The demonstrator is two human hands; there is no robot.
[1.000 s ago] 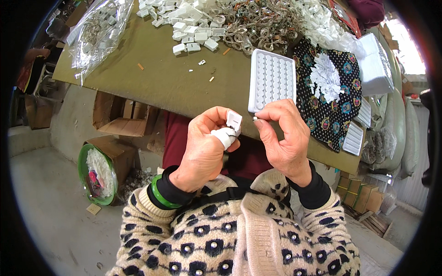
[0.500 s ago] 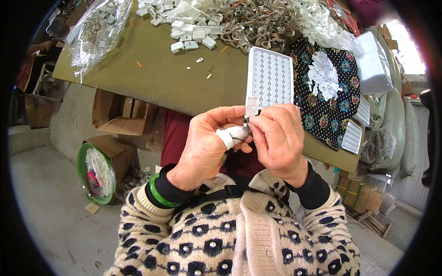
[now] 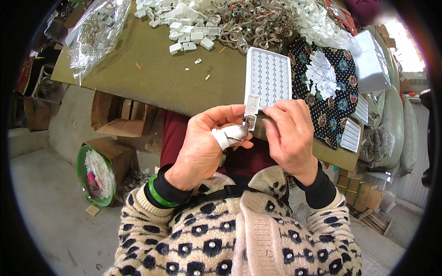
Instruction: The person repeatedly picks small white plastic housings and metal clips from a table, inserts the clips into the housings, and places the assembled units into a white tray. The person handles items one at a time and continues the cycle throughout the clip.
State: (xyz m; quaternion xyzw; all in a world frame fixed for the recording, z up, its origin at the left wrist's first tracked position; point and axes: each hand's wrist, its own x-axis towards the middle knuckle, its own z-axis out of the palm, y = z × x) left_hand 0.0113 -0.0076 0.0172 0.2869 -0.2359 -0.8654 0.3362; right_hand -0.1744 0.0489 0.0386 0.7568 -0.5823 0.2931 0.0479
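In my left hand (image 3: 198, 147) I grip a small hinged plastic box (image 3: 251, 105), its pale lid swung up and its clear lower half showing something dark inside. A white wrap covers my left thumb (image 3: 230, 136), which presses against the box. My right hand (image 3: 294, 138) is apart from the box, just to its right, thumb and fingers separated and nothing visible between them. Its fingertips are by the near edge of a white tray (image 3: 269, 76) with rows of round hollows, lying on the table.
On the olive table (image 3: 161, 69) are heaps of white plastic boxes (image 3: 193, 32) and tangled clear loops (image 3: 251, 23). A clear bag (image 3: 99, 39) lies left. Right, white slips (image 3: 321, 76) rest on patterned cloth (image 3: 299, 60). A green basin (image 3: 83, 165) and carton (image 3: 117, 115) stand below left.
My right hand has let go of the small box and moved off to the right, its fingers parting. The box's lower half now shows. My left hand keeps its hold, shifted slightly.
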